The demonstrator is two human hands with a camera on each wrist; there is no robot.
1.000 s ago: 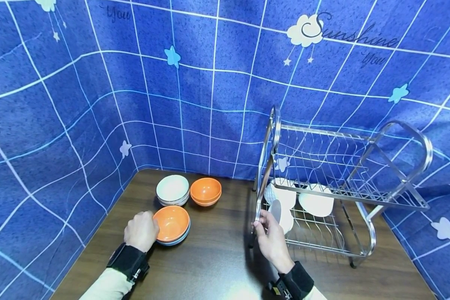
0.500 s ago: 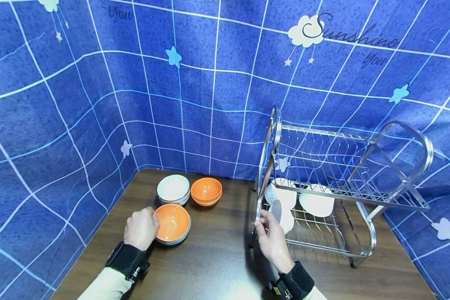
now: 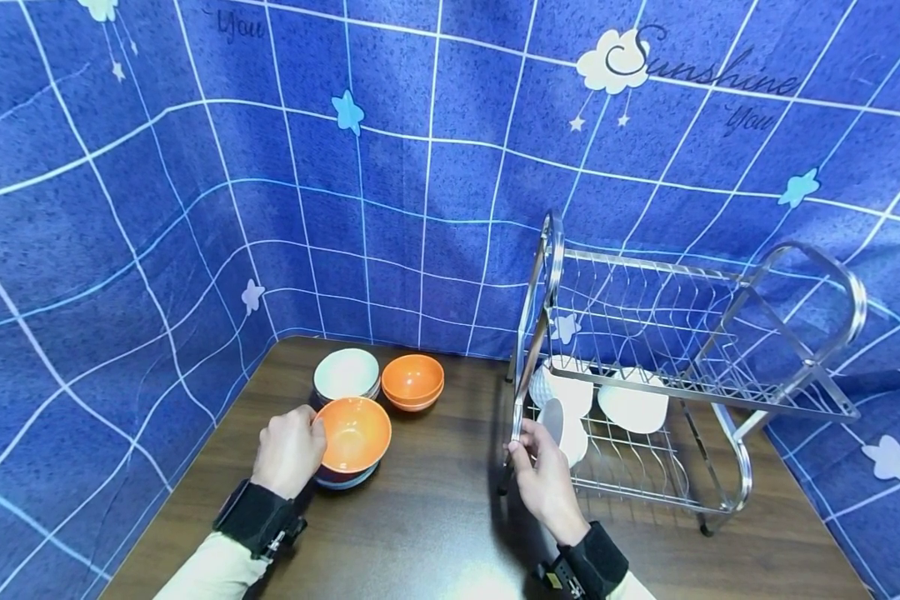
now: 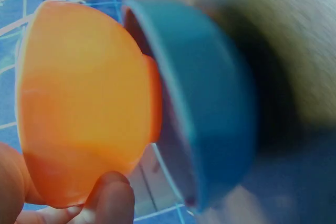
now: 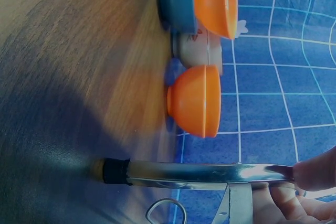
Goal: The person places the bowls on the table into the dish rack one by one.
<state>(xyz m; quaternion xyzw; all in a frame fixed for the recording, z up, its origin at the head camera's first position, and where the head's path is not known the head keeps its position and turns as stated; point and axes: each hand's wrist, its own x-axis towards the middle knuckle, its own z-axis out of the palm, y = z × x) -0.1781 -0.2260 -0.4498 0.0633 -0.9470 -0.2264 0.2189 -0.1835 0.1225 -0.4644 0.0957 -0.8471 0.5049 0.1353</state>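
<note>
My left hand (image 3: pixel 288 452) pinches the rim of an orange bowl (image 3: pixel 354 435), thumb and fingers at its left side. Below that bowl stands a blue bowl (image 4: pixel 210 98); the left wrist view shows the orange bowl's foot just over the blue rim. My right hand (image 3: pixel 543 481) grips the left front leg of a metal dish rack (image 3: pixel 521 392), fingers curled round the tube. Right beside the fingers, on the rack's lower tier, a grey-white round dish edge (image 3: pixel 551 421) shows.
Stacked white bowls (image 3: pixel 347 375) and stacked orange bowls (image 3: pixel 412 382) stand at the back left of the wooden table (image 3: pixel 420 517). White bowls (image 3: pixel 633 402) sit on the rack's lower tier. A blue patterned cloth (image 3: pixel 435 167) hangs behind and at the left.
The orange bowl has risen off the blue bowl with my left hand, shifting slightly up and right in the head view. My right hand stays on the rack leg.
</note>
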